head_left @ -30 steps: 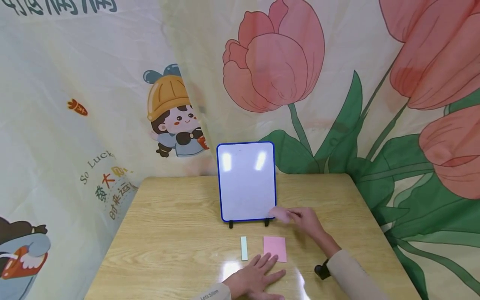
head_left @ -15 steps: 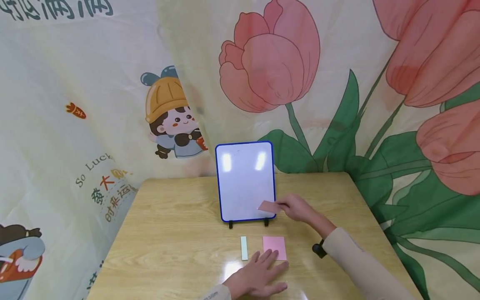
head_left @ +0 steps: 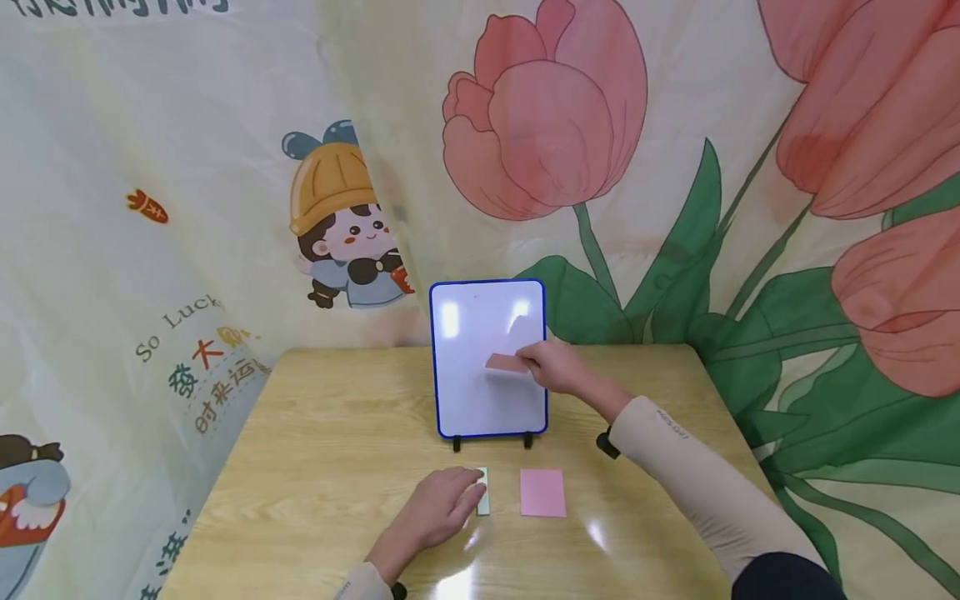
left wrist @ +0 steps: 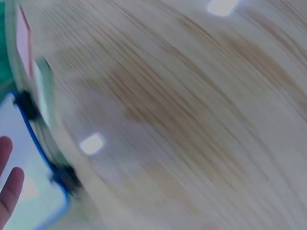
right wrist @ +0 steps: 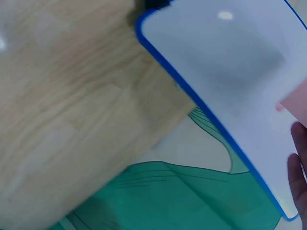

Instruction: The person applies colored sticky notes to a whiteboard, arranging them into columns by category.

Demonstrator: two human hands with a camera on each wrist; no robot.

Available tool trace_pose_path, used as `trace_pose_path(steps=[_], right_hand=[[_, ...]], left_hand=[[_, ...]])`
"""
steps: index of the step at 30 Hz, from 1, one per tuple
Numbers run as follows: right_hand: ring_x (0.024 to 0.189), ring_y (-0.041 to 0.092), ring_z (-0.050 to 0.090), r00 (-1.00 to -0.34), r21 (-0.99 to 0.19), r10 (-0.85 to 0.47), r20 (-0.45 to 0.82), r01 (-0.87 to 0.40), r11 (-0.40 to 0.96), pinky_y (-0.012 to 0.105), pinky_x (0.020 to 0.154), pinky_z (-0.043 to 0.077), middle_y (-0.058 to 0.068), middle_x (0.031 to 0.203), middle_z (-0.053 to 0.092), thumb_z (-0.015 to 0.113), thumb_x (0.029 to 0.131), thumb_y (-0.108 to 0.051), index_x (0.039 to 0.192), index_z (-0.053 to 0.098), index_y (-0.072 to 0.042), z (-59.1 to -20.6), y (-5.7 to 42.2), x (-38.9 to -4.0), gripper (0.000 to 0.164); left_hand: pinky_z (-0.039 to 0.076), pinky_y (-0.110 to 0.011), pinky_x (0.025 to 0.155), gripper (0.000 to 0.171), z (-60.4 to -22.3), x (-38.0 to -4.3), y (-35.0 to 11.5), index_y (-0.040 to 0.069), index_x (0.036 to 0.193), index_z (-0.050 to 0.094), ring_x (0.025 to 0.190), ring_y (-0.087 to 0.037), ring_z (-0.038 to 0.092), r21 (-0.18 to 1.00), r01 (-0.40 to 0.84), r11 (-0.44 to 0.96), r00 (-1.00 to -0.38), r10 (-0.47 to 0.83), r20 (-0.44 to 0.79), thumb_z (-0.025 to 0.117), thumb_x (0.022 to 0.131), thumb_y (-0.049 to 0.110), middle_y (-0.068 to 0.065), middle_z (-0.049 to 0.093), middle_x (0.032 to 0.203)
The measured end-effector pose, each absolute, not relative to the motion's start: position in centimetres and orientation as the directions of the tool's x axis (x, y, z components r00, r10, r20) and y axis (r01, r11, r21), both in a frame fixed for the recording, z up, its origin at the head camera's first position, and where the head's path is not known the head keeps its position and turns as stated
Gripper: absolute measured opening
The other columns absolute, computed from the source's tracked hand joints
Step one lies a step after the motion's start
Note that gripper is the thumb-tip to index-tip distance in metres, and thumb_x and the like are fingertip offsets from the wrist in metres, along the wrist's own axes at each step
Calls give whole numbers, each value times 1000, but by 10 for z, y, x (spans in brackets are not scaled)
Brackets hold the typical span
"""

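Observation:
My right hand [head_left: 561, 367] pinches a pink sticky note [head_left: 507, 362] by its right edge, in front of a small whiteboard [head_left: 472, 400] with a blue frame. The note's free end points left over the board's white face. In the right wrist view a corner of that note shows beyond the fingertips [right wrist: 298, 132]. My left hand [head_left: 442, 504] is at a narrow pale green sticky-note pad [head_left: 483, 505], fingers loosely bent and overlapping its top end. Right of that pad lies a square pink sticky-note pad [head_left: 542, 493] on the table.
The whiteboard stands upright on black feet [head_left: 528, 441] toward the back of the wooden table [head_left: 337, 467]. Behind the table hangs a printed cloth [head_left: 420, 167] with tulips and a cartoon figure. Light glares off the tabletop near the front.
My right hand has carried the pink sticky note up and left, from the board's lower right corner to over its face. My left hand has shifted left, off the pink pad to the green pad.

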State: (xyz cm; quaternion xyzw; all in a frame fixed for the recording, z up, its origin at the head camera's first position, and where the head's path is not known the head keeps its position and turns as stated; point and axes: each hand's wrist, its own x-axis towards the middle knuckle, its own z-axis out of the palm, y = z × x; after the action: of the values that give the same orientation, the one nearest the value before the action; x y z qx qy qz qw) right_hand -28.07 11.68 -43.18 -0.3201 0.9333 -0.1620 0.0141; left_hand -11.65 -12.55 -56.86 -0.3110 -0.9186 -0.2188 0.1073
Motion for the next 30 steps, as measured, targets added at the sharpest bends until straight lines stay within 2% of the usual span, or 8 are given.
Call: trace_pose_path(steps=[5, 10, 13, 21, 26, 30], right_hand=[[81, 20, 69, -783, -188, -593, 189, -622, 760, 37, 78, 59, 9, 108, 76, 57, 97, -8, 118, 72, -10, -416, 99, -292, 26], [77, 20, 71, -712, -33, -610, 347, -659, 751, 36, 75, 60, 9, 105, 77, 58, 96, -6, 122, 70, -9, -405, 79, -303, 29], [77, 19, 71, -679, 13, -614, 403, -666, 746, 36, 77, 59, 8, 104, 77, 59, 95, -5, 122, 70, -9, -401, 66, -309, 29], [97, 20, 73, -645, 77, -611, 459, -656, 750, 37, 85, 57, 5, 110, 76, 57, 96, -8, 121, 70, -8, -404, 47, -313, 27], [96, 20, 73, -608, 139, -626, 489, -653, 744, 38, 85, 57, 4, 107, 76, 55, 98, -7, 117, 70, -8, -414, 41, -312, 24], [94, 19, 73, -630, 136, -630, 454, -650, 748, 37, 87, 58, 5, 109, 76, 56, 99, -10, 119, 69, -7, -422, 37, -310, 24]], left_hand=[[56, -38, 86, 31, -574, -120, -149, 9, 115, 71, 98, -19, 71, 388, 522, 760, -846, 405, 345, 49, 103, 27, -3, 75, 107], [56, -38, 85, 33, -580, -118, -159, 10, 116, 70, 95, -19, 70, 406, 481, 777, -873, 385, 298, 46, 105, 29, -2, 74, 105], [56, -38, 85, 34, -582, -116, -162, 10, 117, 70, 95, -19, 70, 409, 473, 780, -878, 380, 290, 45, 105, 30, -2, 74, 105], [57, -38, 86, 31, -583, -113, -166, 10, 116, 71, 97, -19, 71, 409, 478, 777, -873, 367, 322, 50, 103, 29, -2, 74, 107], [56, -41, 86, 30, -584, -114, -169, 10, 115, 71, 96, -20, 71, 422, 461, 781, -881, 345, 325, 50, 103, 28, -3, 75, 105], [55, -44, 87, 31, -584, -116, -173, 9, 116, 71, 98, -21, 70, 432, 450, 782, -886, 331, 324, 50, 103, 28, -4, 75, 106]])
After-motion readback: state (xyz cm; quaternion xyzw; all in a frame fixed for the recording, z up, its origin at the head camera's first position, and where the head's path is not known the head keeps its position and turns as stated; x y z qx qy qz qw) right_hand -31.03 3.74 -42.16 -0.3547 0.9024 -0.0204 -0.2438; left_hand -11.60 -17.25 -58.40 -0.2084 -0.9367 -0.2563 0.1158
